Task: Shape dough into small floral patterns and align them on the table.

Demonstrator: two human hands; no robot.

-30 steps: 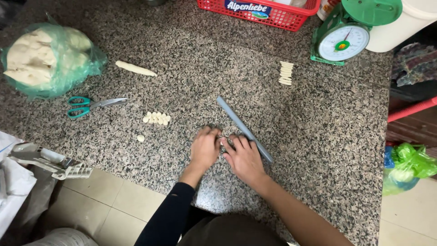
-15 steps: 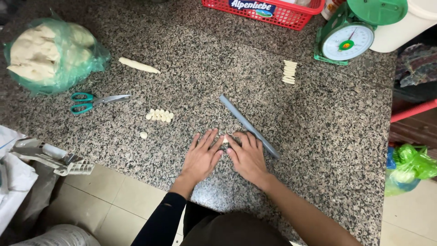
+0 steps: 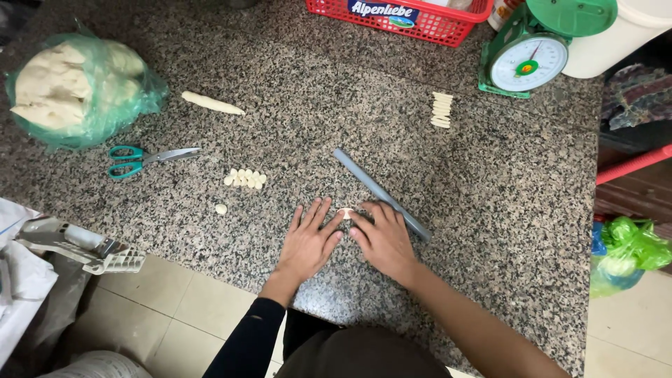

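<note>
My left hand and my right hand lie flat, fingers spread, on the speckled granite counter. Their fingertips meet over a small pale piece of dough, mostly hidden under the fingers. A grey rod lies diagonally just beyond my right hand, touching its fingertips. To the left sit a cluster of small dough pieces and one single piece.
A green bag of dough and teal scissors lie at the left, a dough roll beyond them. A stack of dough strips, a green scale and a red basket stand at the back.
Both hands have gone from curled around the dough piece to flattened with fingers spread, pressing down on it. The other things have not moved.
</note>
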